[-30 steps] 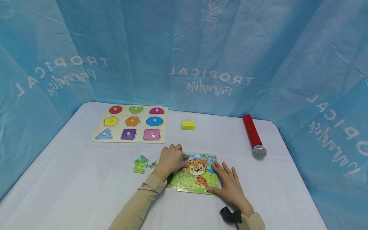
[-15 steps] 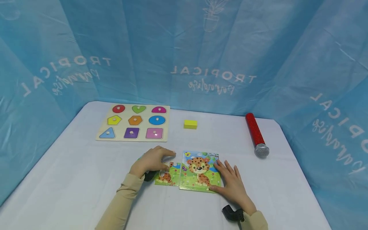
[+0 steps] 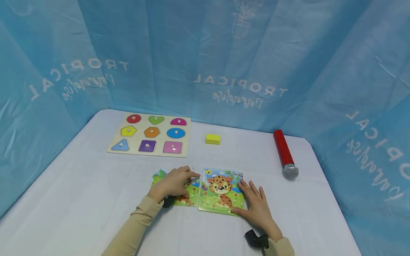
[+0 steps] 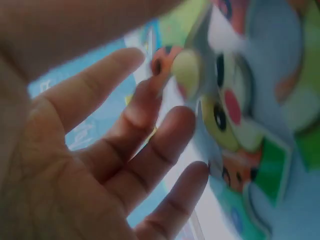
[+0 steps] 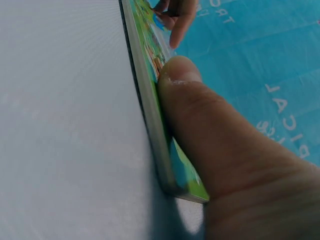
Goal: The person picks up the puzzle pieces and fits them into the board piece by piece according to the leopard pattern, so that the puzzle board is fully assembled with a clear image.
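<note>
A square leopard puzzle board (image 3: 221, 192) lies on the white table. My right hand (image 3: 257, 208) rests along its right side, thumb (image 5: 200, 115) on its near edge and fingers stretched out. Left of the board lie joined and loose jigsaw pieces (image 3: 192, 199) with matching leopard parts. Above them is my left hand (image 3: 174, 183), its fingers spread and slightly bent, partly hiding them. In the left wrist view one fingertip touches an orange spotted jigsaw piece (image 4: 167, 60); the thumb's tip is out of that view. Another green piece (image 3: 158, 176) shows beyond the wrist.
A shape board (image 3: 147, 138) with knobbed coloured shapes lies at the back left. Near the back middle sits a yellow block (image 3: 213, 139). To the right lies a red microphone (image 3: 285, 153). A blue printed curtain (image 3: 205, 53) surrounds the table.
My left hand has left the board's left edge and moved left over the loose pieces, then shifted slightly back right. My right hand has stayed beside the board.
</note>
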A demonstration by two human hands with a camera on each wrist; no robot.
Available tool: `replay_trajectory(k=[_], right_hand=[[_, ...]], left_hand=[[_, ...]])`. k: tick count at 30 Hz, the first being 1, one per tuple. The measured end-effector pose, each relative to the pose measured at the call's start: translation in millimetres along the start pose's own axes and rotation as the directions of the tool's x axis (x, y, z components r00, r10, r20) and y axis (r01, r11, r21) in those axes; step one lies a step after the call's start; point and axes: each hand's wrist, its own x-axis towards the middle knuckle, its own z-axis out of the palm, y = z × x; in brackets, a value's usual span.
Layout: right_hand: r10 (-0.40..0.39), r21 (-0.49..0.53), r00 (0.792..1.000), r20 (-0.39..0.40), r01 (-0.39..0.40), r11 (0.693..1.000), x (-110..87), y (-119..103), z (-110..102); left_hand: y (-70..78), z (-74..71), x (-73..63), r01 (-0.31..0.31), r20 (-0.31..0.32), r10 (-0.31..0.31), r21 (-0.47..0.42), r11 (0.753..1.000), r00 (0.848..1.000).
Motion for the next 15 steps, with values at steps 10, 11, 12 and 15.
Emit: replay_trajectory(k=[10, 11, 12, 15], right_hand=[[0.004, -0.007, 1.000, 0.006, -0.004, 1.000, 0.1, 0.1, -0.3], [0.004, -0.009, 1.000, 0.006, -0.004, 1.000, 0.1, -0.3, -0.4], [0.005, -0.008, 1.000, 0.006, -0.005, 1.000, 0.0, -0.9, -0.7], [0.008, -0.008, 1.000, 0.010, -0.008, 1.000, -0.2, -1.8, -1.2]], left_hand=[[2.6, 1.1, 2.4, 0.004, -0.006, -0.005, -0.074, 0.997, 1.000], [1.1, 1.0, 2.7, 0.000, -0.004, 0.000, -0.090, 0.996, 1.000], [-0.4, 1.0, 3.1, -0.003, -0.004, 0.003, -0.107, 0.994, 1.000], [-4.8, 1.8, 4.2, 0.001, -0.019, -0.004, -0.140, 0.990, 1.000]])
